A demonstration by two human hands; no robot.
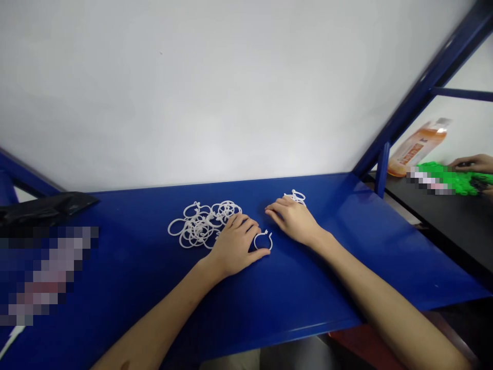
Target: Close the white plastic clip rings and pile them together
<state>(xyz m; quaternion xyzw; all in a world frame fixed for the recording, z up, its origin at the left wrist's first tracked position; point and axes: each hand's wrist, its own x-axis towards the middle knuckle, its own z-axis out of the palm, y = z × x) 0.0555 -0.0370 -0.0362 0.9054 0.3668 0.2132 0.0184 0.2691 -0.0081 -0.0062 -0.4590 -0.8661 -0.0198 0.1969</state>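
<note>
A heap of white plastic rings (pixel 198 229), each with a small knob at its opening, lies on the blue table. My left hand (pixel 233 246) rests palm down at the heap's right edge, fingers and thumb spread apart. Beside its thumb is a single white ring (pixel 254 240) with its gap facing away from me; the thumb tip meets its near side. To the right, my right hand (pixel 295 220) lies low over the table with its fingers stretched out. Just beyond it, partly covered by the hand, are a few more white rings (pixel 299 195).
The blue table (pixel 292 293) has a white wall (pixel 231 103) behind it and a blue frame post (pixel 381 169) at right. Black plastic (pixel 57 208) lies at left. On a black table at right are an orange-and-white bag (pixel 419 146), green items (pixel 462 180) and another person's hand (pixel 477 163).
</note>
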